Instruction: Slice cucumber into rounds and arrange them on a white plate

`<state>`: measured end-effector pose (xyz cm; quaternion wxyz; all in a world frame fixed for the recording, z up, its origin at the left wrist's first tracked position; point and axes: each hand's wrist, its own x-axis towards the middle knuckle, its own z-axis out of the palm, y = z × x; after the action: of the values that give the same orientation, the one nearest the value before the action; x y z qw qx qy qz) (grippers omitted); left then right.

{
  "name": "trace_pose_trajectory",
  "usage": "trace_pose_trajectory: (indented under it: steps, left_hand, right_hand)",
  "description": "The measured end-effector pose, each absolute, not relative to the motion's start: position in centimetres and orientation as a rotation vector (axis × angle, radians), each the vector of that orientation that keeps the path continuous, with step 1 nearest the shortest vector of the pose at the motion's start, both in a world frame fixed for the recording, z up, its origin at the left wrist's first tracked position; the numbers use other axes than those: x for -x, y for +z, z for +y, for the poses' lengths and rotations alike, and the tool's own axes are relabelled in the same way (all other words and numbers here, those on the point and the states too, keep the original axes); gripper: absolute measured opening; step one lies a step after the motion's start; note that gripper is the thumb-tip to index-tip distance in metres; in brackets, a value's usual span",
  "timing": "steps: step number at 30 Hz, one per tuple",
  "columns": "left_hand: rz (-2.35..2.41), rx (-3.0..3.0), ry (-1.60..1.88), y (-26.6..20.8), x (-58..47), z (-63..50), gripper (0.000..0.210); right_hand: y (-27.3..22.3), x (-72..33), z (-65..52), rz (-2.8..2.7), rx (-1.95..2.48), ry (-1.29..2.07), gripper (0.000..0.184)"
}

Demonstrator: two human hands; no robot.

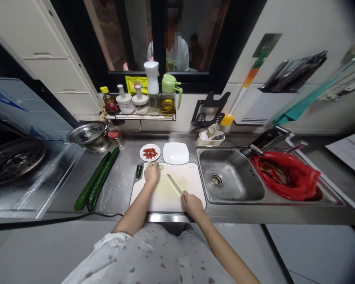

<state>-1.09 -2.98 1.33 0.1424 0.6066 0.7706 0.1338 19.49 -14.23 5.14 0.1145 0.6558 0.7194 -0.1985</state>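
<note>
Head view: cucumber slices [160, 167] beside left fingers [154, 167], hold unclear; right fingers [185, 195] clasp knife [174, 183].

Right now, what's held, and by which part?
Right grip: knife, by its handle end. Left grip: at the cucumber slices; whether it holds any can't be told.

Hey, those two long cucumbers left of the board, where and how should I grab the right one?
I'd take the right cucumber around its middle, coming from above and the right. It's long and lies flat on the counter, and the left cucumber lies close along its other side, so the right flank looks easier to get around.
</note>
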Motion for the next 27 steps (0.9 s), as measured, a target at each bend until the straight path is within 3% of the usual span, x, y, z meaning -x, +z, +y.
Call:
trace_pose_trajectory:
  steps: [9, 27]
  left_hand:
    - [2.125, -1.877, 0.124, 1.4, -0.2, -1.2, 0.034]
    - [2.126, -1.938, 0.18, 1.8, -0.1, -1.4, 0.023]
  right_hand:
    - [5.3, -19.4, -14.2, 2.109, -1.913, -0.62, 0.032]
    - [5.1, -19.4, -14.2, 2.11, -1.934, -0.607, 0.03]
